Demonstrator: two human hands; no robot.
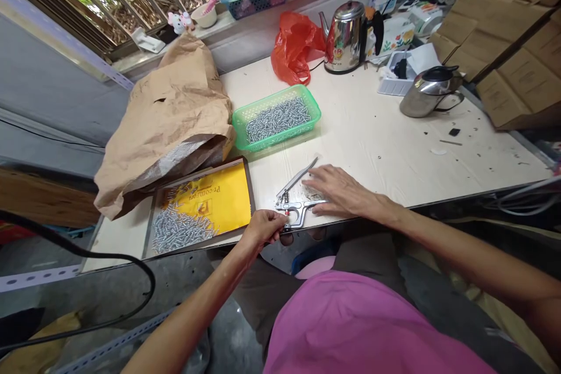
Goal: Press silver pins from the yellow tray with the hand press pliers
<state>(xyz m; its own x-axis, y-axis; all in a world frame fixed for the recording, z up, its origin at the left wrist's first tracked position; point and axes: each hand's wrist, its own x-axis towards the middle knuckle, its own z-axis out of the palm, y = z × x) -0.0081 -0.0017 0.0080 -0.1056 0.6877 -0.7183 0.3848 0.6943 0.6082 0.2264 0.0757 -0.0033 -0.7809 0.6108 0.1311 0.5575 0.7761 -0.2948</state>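
A silver hand-lever tool (301, 210), looking like pliers, lies near the table's front edge, its long lever (298, 178) raised at an angle. At the tool's jaw end is my left hand (267, 227), thumb and fingertips pinched together; whatever sits between them is too small to make out. My right hand (335, 190) hovers palm down over the tool's handle side, fingers stretched and apart, holding nothing. To the left, a shallow tray (250, 193) with a yellow sheet (230, 201) contains many small metal pins (184, 232). Similar pieces (280, 120) fill a green basket (313, 121) behind the tool.
A crumpled brown paper sack (170, 105) stands at the left behind the tray. Toward the back are a red plastic bag (298, 49), a steel kettle (346, 41) and a white tray (390, 85). A metal pitcher (423, 96) and cardboard boxes (508, 23) occupy the right.
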